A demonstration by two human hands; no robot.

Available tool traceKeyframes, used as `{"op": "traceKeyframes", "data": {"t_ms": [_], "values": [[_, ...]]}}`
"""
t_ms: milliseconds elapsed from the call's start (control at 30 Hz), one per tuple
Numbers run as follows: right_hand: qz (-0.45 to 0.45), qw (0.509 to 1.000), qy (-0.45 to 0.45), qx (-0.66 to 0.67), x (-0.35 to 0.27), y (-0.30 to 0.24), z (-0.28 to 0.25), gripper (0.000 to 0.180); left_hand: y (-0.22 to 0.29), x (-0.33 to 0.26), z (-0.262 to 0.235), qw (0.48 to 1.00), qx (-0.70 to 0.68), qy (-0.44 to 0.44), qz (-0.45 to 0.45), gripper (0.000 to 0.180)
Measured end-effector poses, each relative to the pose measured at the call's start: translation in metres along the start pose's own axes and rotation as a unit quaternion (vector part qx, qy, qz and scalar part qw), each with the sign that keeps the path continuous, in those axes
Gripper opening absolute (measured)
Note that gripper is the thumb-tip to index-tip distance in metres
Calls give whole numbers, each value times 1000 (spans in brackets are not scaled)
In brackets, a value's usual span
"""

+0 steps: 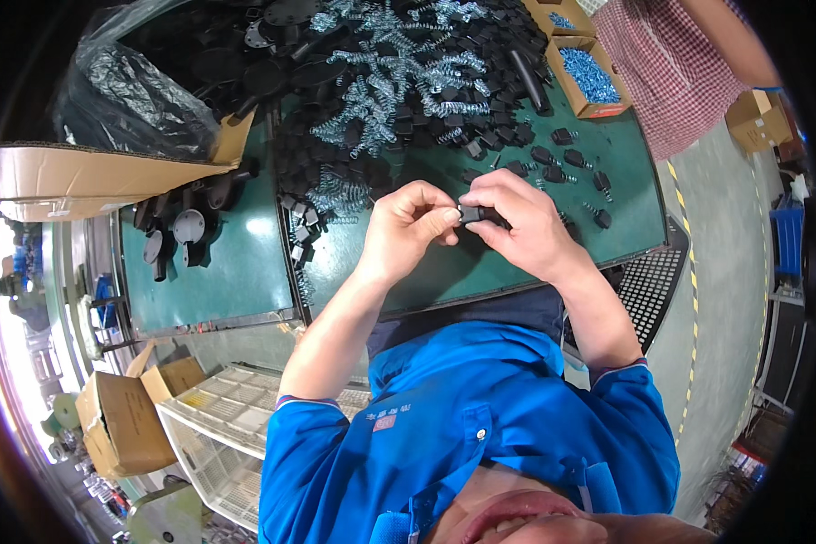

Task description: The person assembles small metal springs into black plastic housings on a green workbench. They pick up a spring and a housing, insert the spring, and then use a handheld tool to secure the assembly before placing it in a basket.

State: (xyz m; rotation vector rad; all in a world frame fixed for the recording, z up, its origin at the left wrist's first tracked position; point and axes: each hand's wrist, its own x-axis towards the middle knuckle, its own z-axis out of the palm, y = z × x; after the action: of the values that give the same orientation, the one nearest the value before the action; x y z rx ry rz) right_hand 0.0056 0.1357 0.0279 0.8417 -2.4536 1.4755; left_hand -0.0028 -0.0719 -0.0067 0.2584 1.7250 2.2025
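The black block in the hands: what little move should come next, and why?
Perhaps the right hand should hold the black block steady while the left hand presses on its left end: the right one pinches it, and the left thumb sits at that end.

A worker's left hand (406,227) and right hand (528,225) are gripping a small black block (474,215) above a green table (426,276). Beyond them, springs (372,104) are lying heaped over black parts (299,163), while spring-fitted blocks (575,158) are sitting loose to the right. A carton (605,111) of blue fasteners (589,77) is standing at the far right corner, near a person (666,82) who is wearing checks.
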Motion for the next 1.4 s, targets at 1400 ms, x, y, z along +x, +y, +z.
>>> {"op": "traceKeyframes", "data": {"t_ms": [1400], "values": [[-135, 911, -122, -369, -8, 13, 47, 4, 17, -27, -44, 826, 505, 160, 191, 9]]}}
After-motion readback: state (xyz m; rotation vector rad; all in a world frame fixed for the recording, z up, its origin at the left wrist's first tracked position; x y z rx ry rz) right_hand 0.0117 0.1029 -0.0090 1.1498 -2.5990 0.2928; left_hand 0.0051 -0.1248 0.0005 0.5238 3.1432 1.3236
